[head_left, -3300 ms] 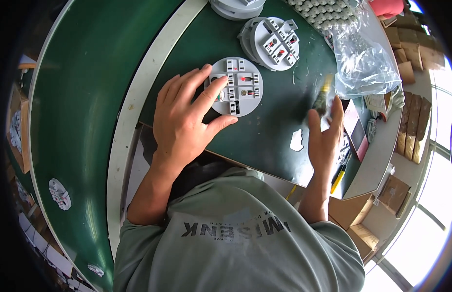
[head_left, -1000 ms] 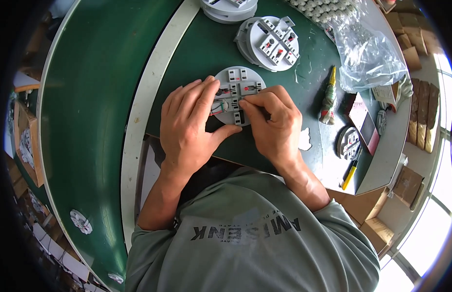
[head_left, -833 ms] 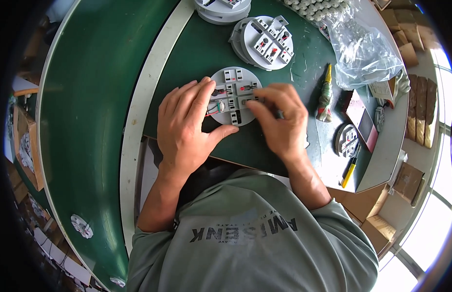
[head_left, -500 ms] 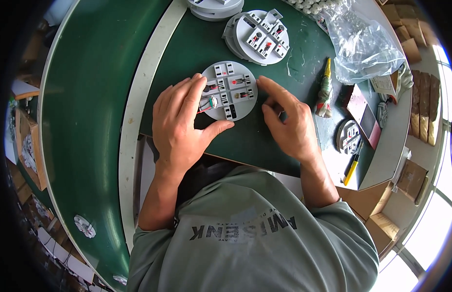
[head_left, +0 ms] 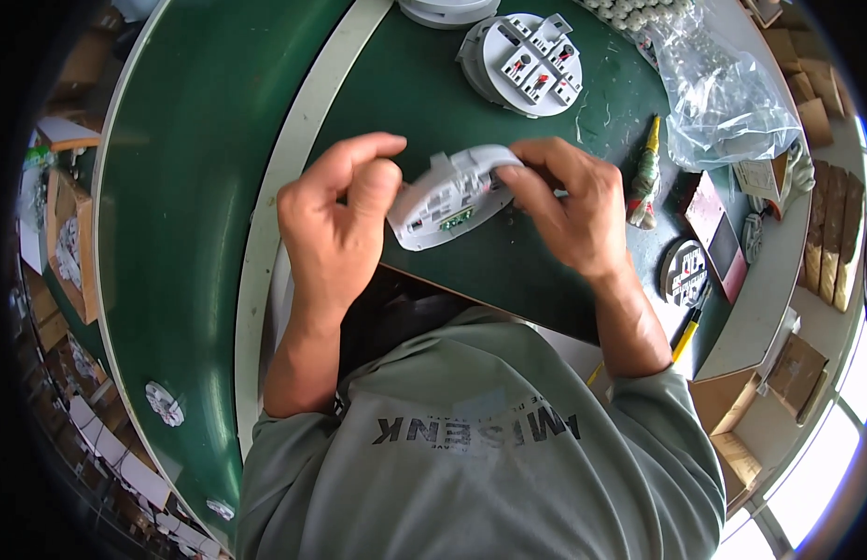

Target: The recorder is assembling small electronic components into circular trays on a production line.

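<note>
A round light-grey plastic housing (head_left: 422, 217) is tipped up off the bench, its open inner side towards me. Inside it a small green circuit board (head_left: 459, 219) shows at the lower edge. My right hand (head_left: 583, 201) grips the housing at its right rim, thumb at the inner side and fingers behind. Just left of the housing is my left hand (head_left: 335, 219), index finger and thumb apart and the other fingers curled; nothing shows between them.
Behind stands a stack of similar round housings (head_left: 527, 65), with another stack (head_left: 447, 11) beyond. To the right lie a tape-wrapped tool (head_left: 646, 177), a clear plastic bag (head_left: 723, 103), a dark round part (head_left: 684, 273) and a yellow-handled tool (head_left: 687, 331). A green conveyor belt (head_left: 200, 187) runs along the left.
The housing, flat on the bench before, is now lifted and tilted in my right hand. My left hand has come off it, its fingers curling in.
</note>
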`<action>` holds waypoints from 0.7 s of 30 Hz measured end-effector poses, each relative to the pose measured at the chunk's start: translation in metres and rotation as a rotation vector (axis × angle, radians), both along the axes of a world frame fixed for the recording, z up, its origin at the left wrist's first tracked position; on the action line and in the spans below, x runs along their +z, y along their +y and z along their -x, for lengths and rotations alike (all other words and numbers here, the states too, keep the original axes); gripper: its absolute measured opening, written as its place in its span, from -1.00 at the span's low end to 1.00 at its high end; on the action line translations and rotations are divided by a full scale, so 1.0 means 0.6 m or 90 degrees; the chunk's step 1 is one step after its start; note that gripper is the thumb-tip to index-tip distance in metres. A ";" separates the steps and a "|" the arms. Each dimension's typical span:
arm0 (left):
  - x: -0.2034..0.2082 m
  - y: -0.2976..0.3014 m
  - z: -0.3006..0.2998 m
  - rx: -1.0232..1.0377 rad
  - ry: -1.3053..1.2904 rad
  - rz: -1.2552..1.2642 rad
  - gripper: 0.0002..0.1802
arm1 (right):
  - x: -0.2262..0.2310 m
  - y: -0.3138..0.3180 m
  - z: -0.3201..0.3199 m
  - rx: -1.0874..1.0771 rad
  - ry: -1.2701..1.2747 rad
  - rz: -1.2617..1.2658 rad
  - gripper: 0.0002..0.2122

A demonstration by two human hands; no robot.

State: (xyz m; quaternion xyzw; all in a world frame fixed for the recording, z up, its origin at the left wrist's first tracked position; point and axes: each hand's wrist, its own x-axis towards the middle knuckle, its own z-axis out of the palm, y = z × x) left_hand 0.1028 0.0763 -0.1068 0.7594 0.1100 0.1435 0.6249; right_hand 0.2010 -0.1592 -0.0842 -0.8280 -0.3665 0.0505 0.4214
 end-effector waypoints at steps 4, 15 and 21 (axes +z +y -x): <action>-0.012 0.002 -0.002 -0.013 0.043 0.096 -0.62 | 0.023 0.035 0.011 -0.204 0.397 0.099 -0.82; -0.020 -0.001 -0.007 -0.003 0.086 0.040 -0.68 | 0.016 -0.030 -0.010 -0.366 0.124 -0.245 -0.67; -0.016 0.001 -0.008 0.010 0.061 0.041 -0.68 | 0.073 -0.231 -0.105 -0.616 -0.184 -0.498 -0.79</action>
